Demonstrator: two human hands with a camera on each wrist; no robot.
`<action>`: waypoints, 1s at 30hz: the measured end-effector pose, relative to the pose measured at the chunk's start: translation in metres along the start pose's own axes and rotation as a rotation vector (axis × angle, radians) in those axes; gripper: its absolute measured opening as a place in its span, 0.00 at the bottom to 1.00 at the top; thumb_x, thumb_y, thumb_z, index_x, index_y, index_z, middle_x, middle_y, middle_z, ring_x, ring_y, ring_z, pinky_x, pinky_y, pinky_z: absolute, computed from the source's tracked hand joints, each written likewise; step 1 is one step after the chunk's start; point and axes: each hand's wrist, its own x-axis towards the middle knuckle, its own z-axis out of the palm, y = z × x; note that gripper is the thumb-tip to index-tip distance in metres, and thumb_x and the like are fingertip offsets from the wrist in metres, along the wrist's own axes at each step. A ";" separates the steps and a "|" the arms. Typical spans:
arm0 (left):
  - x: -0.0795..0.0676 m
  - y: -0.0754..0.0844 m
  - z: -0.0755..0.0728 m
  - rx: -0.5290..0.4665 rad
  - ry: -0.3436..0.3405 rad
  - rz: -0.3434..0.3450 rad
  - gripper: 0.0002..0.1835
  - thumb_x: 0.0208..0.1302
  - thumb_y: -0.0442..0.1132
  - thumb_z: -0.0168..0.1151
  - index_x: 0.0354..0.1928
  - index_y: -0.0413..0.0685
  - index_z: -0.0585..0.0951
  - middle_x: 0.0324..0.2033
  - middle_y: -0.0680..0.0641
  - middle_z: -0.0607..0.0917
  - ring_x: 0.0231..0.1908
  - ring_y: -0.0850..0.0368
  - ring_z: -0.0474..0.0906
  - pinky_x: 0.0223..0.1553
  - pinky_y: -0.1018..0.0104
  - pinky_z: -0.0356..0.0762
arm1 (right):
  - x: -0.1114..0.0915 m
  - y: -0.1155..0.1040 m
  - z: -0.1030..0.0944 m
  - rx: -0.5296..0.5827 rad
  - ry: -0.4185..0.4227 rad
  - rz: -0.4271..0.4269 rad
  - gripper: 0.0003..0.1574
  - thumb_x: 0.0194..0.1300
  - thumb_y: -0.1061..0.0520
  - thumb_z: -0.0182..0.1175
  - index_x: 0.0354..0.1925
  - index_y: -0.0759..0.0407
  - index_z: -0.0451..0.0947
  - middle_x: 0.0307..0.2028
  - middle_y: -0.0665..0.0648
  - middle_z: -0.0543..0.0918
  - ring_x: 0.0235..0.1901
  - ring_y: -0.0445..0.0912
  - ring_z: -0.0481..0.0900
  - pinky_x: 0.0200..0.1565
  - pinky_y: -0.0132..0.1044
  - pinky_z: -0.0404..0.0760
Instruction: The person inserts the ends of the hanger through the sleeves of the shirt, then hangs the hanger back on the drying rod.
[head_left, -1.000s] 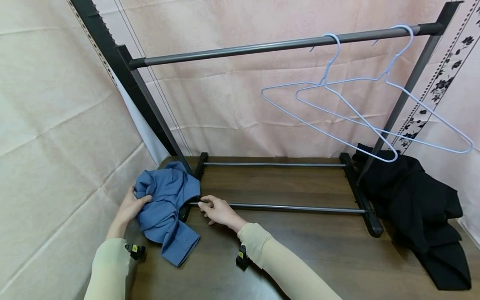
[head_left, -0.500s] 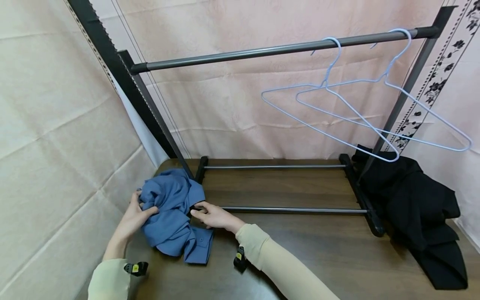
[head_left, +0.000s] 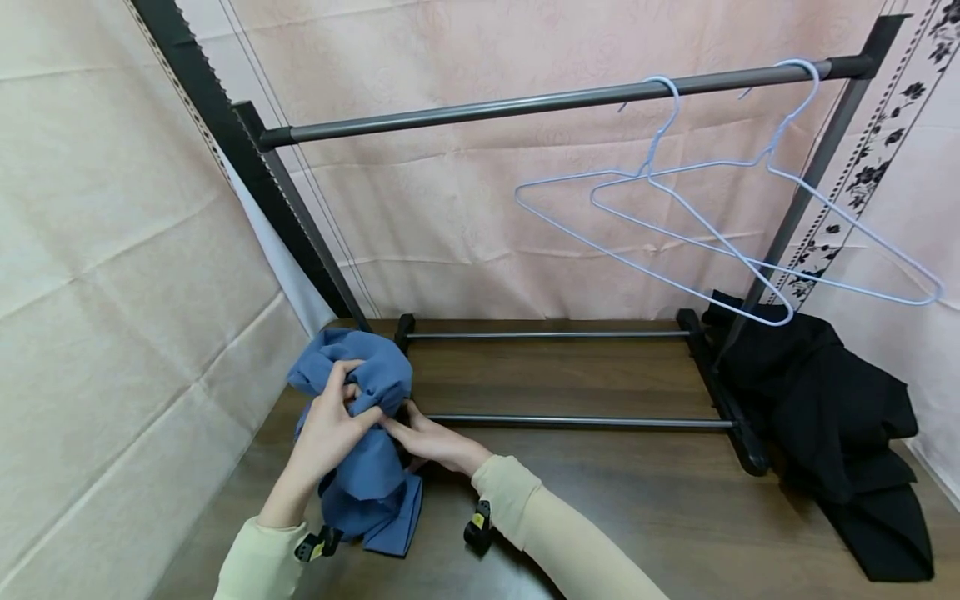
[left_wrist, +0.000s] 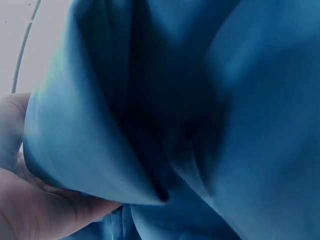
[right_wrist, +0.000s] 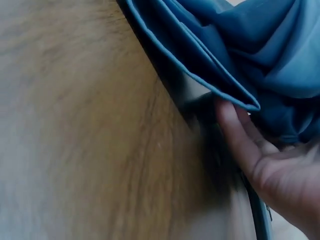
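Gripping a crumpled fold of the blue garment (head_left: 367, 471), the left hand (head_left: 326, 429) is right in among the cloth, fingers curled into it, and the close-up from that wrist shows the thumb below a thick fold. And where's the garment? Bunched at the front left corner of the garment rack (head_left: 450, 115), over the rack's near left foot, lower end lying on the worktop (head_left: 570, 508) in front of it. Over to the right hand (head_left: 435, 442), just at the left end of the rack's lower front bar (head_left: 585, 422), thumb tip close beside the left thumb, fingertips against the garment's edge; pinching or merely touching with that grip, I can't tell! Up top, two pale-blue wire hangers (head_left: 649, 162), both hooked over the rack's top bar (head_left: 555, 101) towards its right end, overlapping as we look. Down at the rack's right foot, a black garment (head_left: 832, 408) in a heap, one end stretching forward on the worktop. Behind the rack, a creased pinkish curtain (head_left: 450, 217); to its left, a cream cloth (head_left: 135, 292) with sharp fold lines.
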 end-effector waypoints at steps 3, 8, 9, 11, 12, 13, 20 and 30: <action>0.001 0.011 0.005 0.028 0.026 0.032 0.33 0.61 0.29 0.65 0.67 0.46 0.64 0.25 0.49 0.77 0.20 0.54 0.70 0.25 0.64 0.70 | -0.003 0.000 -0.004 0.033 -0.012 -0.025 0.61 0.72 0.24 0.44 0.80 0.49 0.24 0.79 0.61 0.39 0.71 0.59 0.62 0.45 0.47 0.84; 0.001 0.026 0.008 -0.007 0.047 0.077 0.33 0.62 0.29 0.66 0.67 0.48 0.64 0.24 0.49 0.78 0.23 0.54 0.74 0.28 0.64 0.72 | -0.010 -0.008 -0.014 0.031 0.012 -0.084 0.57 0.74 0.28 0.45 0.80 0.43 0.22 0.80 0.58 0.34 0.74 0.60 0.56 0.50 0.50 0.82; 0.001 0.029 0.009 -0.020 0.051 0.092 0.34 0.62 0.29 0.67 0.67 0.49 0.64 0.25 0.50 0.79 0.25 0.55 0.75 0.30 0.64 0.73 | -0.012 -0.011 -0.017 0.029 0.024 -0.104 0.56 0.75 0.29 0.46 0.80 0.42 0.22 0.80 0.57 0.35 0.74 0.60 0.56 0.50 0.50 0.81; 0.000 0.036 0.010 -0.040 0.065 0.131 0.34 0.61 0.27 0.66 0.66 0.50 0.65 0.25 0.50 0.79 0.26 0.55 0.76 0.29 0.64 0.73 | -0.017 -0.016 -0.022 0.025 0.038 -0.158 0.54 0.76 0.32 0.46 0.80 0.39 0.22 0.80 0.57 0.36 0.74 0.60 0.56 0.52 0.51 0.80; 0.000 0.040 0.011 -0.051 0.073 0.154 0.34 0.61 0.26 0.66 0.66 0.50 0.65 0.25 0.50 0.79 0.26 0.56 0.76 0.29 0.64 0.73 | -0.020 -0.019 -0.025 0.014 0.046 -0.190 0.53 0.77 0.33 0.47 0.79 0.37 0.22 0.80 0.56 0.37 0.73 0.59 0.57 0.52 0.51 0.80; -0.001 0.044 0.012 -0.069 0.078 0.183 0.34 0.60 0.25 0.66 0.66 0.50 0.66 0.25 0.50 0.79 0.26 0.56 0.75 0.29 0.64 0.72 | -0.023 -0.022 -0.028 0.003 0.057 -0.232 0.53 0.77 0.35 0.47 0.79 0.35 0.22 0.80 0.57 0.38 0.72 0.60 0.60 0.51 0.52 0.80; 0.002 0.068 0.023 -0.204 0.092 0.392 0.35 0.57 0.20 0.66 0.65 0.48 0.68 0.29 0.47 0.84 0.28 0.58 0.76 0.34 0.67 0.74 | -0.049 -0.043 -0.055 -0.126 0.163 -0.515 0.60 0.76 0.41 0.55 0.78 0.40 0.18 0.80 0.56 0.30 0.78 0.52 0.41 0.71 0.51 0.58; 0.004 0.088 0.047 -0.270 0.013 0.637 0.35 0.52 0.16 0.67 0.61 0.40 0.67 0.37 0.42 0.86 0.34 0.59 0.78 0.35 0.68 0.73 | -0.106 -0.058 -0.089 -0.256 0.370 -0.623 0.62 0.64 0.64 0.61 0.80 0.50 0.31 0.70 0.72 0.59 0.64 0.63 0.69 0.59 0.55 0.74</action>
